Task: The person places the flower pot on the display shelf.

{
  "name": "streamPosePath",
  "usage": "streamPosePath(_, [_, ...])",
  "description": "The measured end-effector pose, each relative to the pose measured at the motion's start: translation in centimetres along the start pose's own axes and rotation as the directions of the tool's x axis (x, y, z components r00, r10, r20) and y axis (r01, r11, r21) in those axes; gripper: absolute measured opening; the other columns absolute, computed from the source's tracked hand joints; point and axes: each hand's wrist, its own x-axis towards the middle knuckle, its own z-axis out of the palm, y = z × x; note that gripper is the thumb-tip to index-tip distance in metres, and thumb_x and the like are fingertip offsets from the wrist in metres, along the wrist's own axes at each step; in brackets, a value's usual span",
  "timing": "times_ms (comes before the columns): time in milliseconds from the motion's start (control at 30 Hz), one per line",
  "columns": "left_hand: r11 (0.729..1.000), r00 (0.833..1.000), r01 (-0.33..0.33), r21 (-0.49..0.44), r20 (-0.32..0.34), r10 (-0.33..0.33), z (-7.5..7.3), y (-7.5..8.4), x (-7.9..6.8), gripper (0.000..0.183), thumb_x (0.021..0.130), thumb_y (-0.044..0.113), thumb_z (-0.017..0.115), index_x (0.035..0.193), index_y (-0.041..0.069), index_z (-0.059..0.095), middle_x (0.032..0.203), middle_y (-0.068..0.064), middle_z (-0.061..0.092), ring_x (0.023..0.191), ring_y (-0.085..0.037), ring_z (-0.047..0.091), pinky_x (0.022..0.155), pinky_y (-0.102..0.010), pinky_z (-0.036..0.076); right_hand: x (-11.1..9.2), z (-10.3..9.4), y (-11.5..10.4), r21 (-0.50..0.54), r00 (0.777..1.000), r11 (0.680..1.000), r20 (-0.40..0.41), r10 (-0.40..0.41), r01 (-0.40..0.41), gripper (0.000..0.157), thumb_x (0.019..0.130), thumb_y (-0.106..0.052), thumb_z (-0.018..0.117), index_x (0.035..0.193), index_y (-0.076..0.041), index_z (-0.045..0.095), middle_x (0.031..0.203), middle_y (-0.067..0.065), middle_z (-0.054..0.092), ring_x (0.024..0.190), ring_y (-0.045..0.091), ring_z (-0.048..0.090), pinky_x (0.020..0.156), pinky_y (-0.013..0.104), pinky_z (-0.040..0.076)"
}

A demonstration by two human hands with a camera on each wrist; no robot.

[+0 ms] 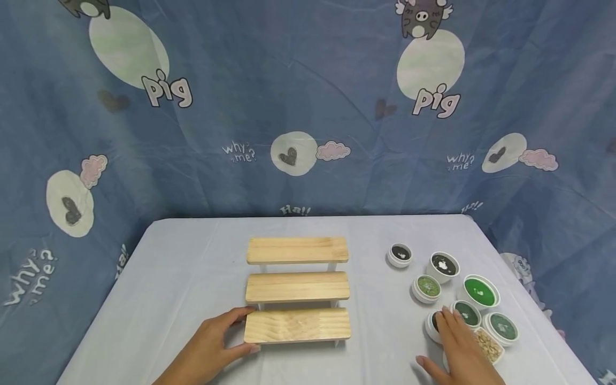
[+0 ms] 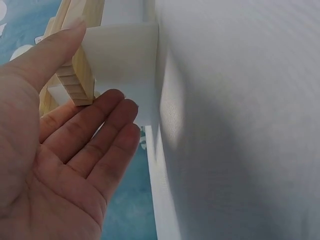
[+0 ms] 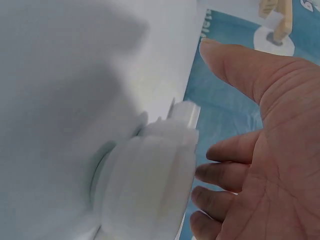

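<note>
A three-step display stand [image 1: 297,289] with pale wooden boards and white supports stands in the middle of the table. My left hand [image 1: 212,342] grips the left end of its lowest board, thumb on one edge and fingers on the other; the left wrist view shows the board end [image 2: 77,82] between them. Over a cluster of small white tubs hovers my right hand [image 1: 462,353], fingers extended and thumb spread, holding nothing. It partly hides a round tub [image 1: 431,330] and a square tub of beige grains [image 1: 488,345]. A dark green tub [image 1: 468,313] lies at its fingertips.
Farther back on the right stand a bright green tub [image 1: 479,291], a speckled green tub [image 1: 427,287] and two dark-topped tubs, one larger [image 1: 444,266], one smaller [image 1: 400,254]. Another green tub [image 1: 502,327] sits at right. White cloth covers the table [image 1: 192,278]; a blue printed curtain [image 1: 337,107] hangs behind.
</note>
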Motion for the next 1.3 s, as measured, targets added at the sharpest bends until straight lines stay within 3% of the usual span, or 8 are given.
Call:
streamPosePath(267, [0.999,1.000,0.011,-0.041,0.017,-0.010,0.0,-0.1,0.0,0.066,0.084,0.047,0.086,0.135,0.010,0.065,0.133,0.001,0.069,0.119,-0.019,0.067,0.099,-0.043,0.056,-1.0,0.5,1.5,0.036,1.000,0.999,-0.011,0.017,-0.017,0.104,0.079,-0.054,0.087,0.144,0.016,0.046,0.152,0.037,0.042,0.140,0.060,0.036,0.120,0.067,0.024])
streamPosePath(533, [0.997,0.999,0.037,-0.065,0.027,-0.035,0.1,-0.1,0.1,0.069,0.084,0.051,0.085,0.136,0.011,0.063,0.130,0.004,0.069,0.117,-0.021,0.068,0.098,-0.043,0.057,-2.5,0.1,1.7,0.013,0.989,1.000,-0.146,-0.017,0.019,0.086,0.076,-0.037,0.094,0.137,0.010,0.057,0.138,0.030,0.057,0.122,0.052,0.058,0.092,0.066,0.053])
streamPosePath(800, [0.996,0.999,0.024,-0.085,0.028,-0.021,0.1,-0.2,0.1,0.068,0.085,0.049,0.085,0.137,0.011,0.063,0.130,0.005,0.069,0.117,-0.017,0.068,0.098,-0.041,0.057,-4.1,0.7,1.8,-0.016,0.955,0.997,-0.286,0.072,-0.080,0.081,0.072,-0.042,0.096,0.128,0.007,0.066,0.127,0.021,0.065,0.117,0.042,0.060,0.110,0.044,0.046])
streamPosePath(900, [0.996,0.999,0.028,-0.090,0.032,-0.025,0.1,-0.3,0.1,0.068,0.085,0.049,0.085,0.137,0.011,0.063,0.130,0.005,0.069,0.117,-0.018,0.068,0.099,-0.041,0.057,-4.3,0.8,2.1,-0.029,0.951,0.995,-0.300,0.079,-0.092,0.079,0.070,-0.041,0.097,0.124,0.009,0.067,0.125,0.022,0.065,0.115,0.043,0.061,0.099,0.054,0.050])
streamPosePath(1000, [0.995,0.999,0.044,-0.089,0.033,-0.041,0.1,-0.3,0.1,0.069,0.084,0.049,0.085,0.137,0.011,0.063,0.129,0.006,0.069,0.117,-0.020,0.068,0.099,-0.043,0.056,-4.5,0.8,2.2,-0.016,0.937,0.998,-0.345,0.053,-0.062,0.076,0.066,-0.035,0.099,0.119,0.010,0.069,0.121,0.023,0.066,0.111,0.045,0.062,0.119,0.023,0.033])
streamPosePath(1033, [0.995,0.998,0.047,-0.088,0.033,-0.044,0.1,-0.3,0.1,0.069,0.084,0.049,0.086,0.137,0.011,0.063,0.128,0.006,0.070,0.117,-0.020,0.068,0.099,-0.043,0.056,-4.5,0.8,2.2,-0.011,0.932,0.999,-0.359,0.043,-0.050,0.075,0.065,-0.033,0.099,0.118,0.011,0.069,0.120,0.024,0.066,0.109,0.045,0.062,0.118,0.021,0.032])
streamPosePath(1133, [0.995,0.998,0.054,-0.083,0.029,-0.051,0.1,-0.2,0.1,0.068,0.084,0.048,0.086,0.136,0.011,0.063,0.126,0.006,0.070,0.116,-0.021,0.069,0.099,-0.044,0.056,-4.6,0.9,2.3,-0.002,0.904,1.000,-0.428,-0.005,0.005,0.073,0.061,-0.031,0.100,0.113,0.011,0.070,0.115,0.023,0.067,0.104,0.044,0.061,0.102,-0.004,-0.001])
streamPosePath(1300, [0.996,0.999,0.041,-0.078,0.023,-0.039,0.1,-0.2,0.1,0.067,0.084,0.047,0.086,0.136,0.011,0.063,0.124,0.007,0.070,0.115,-0.019,0.069,0.098,-0.042,0.057,-4.7,1.0,2.7,-0.010,0.870,0.998,-0.489,-0.058,0.061,0.072,0.059,-0.030,0.098,0.111,0.012,0.070,0.113,0.021,0.066,0.100,0.044,0.060,0.106,-0.001,0.004])
